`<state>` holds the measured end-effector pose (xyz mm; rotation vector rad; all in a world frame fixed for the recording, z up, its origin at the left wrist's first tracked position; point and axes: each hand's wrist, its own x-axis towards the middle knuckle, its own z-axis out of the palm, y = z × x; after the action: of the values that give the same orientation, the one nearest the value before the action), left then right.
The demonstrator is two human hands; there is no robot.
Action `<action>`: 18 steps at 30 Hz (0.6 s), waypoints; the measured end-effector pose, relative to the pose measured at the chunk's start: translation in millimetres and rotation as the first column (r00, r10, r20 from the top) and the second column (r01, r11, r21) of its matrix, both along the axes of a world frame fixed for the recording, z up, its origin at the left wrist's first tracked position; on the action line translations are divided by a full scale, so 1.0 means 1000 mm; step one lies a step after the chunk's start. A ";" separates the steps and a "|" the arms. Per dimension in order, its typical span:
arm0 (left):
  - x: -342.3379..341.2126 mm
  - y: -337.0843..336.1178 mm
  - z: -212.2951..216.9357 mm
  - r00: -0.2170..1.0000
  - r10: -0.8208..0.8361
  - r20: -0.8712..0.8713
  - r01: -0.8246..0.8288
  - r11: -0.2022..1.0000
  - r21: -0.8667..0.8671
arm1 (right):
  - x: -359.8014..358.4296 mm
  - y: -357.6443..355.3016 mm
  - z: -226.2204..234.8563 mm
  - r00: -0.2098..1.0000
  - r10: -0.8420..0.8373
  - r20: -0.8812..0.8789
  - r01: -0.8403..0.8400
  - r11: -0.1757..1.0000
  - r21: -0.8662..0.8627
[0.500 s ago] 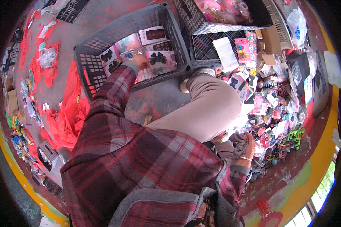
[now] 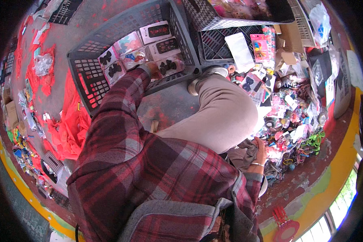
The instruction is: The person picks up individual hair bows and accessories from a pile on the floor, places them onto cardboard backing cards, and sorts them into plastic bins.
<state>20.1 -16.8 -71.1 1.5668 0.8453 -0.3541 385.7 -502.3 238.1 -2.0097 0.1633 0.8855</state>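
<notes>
My left hand is low in the grey plastic crate, beside a clear pack with a black bow. The sleeve and the crate's near side hide most of its fingers, so its grip cannot be made out. Further packs lie in rows in the crate: black bows at the left, a pack with blue and red pieces, a pastel pack and white cards with dark inserts. By my right knee, my right hand is closed around a crumpled grey-brown cloth.
A patterned box of bagged goods stands on a black crate at the far right. Heaped hair ties and small packs cover the floor at my right. Red cloth lies at the left. My bent leg stands between.
My left hand has shifted slightly right and down toward the crate's near side, uncovering the pack with blue and red pieces. My right hand, with the cloth, has moved a little left and up.
</notes>
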 end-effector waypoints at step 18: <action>0.029 0.039 0.028 0.801 -0.351 -0.484 0.527 0.798 0.293 | 0.015 -0.029 -0.021 0.902 0.390 0.188 -0.373 0.920 -0.120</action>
<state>49.4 21.8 -43.1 2.1491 0.8921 -0.9278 400.6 -530.9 216.9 -2.2377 -0.3314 0.9096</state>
